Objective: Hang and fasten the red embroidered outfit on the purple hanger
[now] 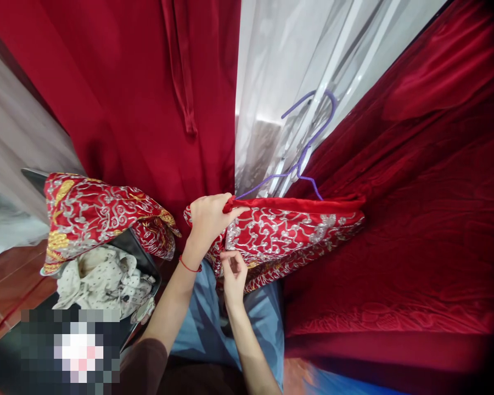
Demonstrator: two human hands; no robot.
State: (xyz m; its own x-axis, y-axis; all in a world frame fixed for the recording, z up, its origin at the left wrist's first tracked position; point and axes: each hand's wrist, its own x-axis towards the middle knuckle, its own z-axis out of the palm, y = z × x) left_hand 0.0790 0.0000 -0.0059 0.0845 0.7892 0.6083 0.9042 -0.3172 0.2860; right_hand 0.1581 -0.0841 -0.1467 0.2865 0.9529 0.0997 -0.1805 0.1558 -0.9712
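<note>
A red garment (pixel 278 230) with silver embroidery and a plain red satin band along its top hangs from a purple hanger (pixel 302 159). My left hand (pixel 209 219) is closed on the garment's top band at its left end, thumb lying along the cloth. Lower down, beside the silver-trimmed edge, my right hand (pixel 234 274) has thumb and fingers curled together in a pinch. What lies between those fingertips is too small to make out. The hanger's hook stands free above the band, and its lower part is hidden inside the garment.
At the left, another red piece with silver and gold embroidery (pixel 94 219) drapes over a black chair (pixel 20 343). A white dotted cloth (pixel 102 280) lies bunched on its seat. Red fabric (pixel 148 99) hangs behind, more red cloth (pixel 407 230) hangs right, and white bars (pixel 346 60) stand between.
</note>
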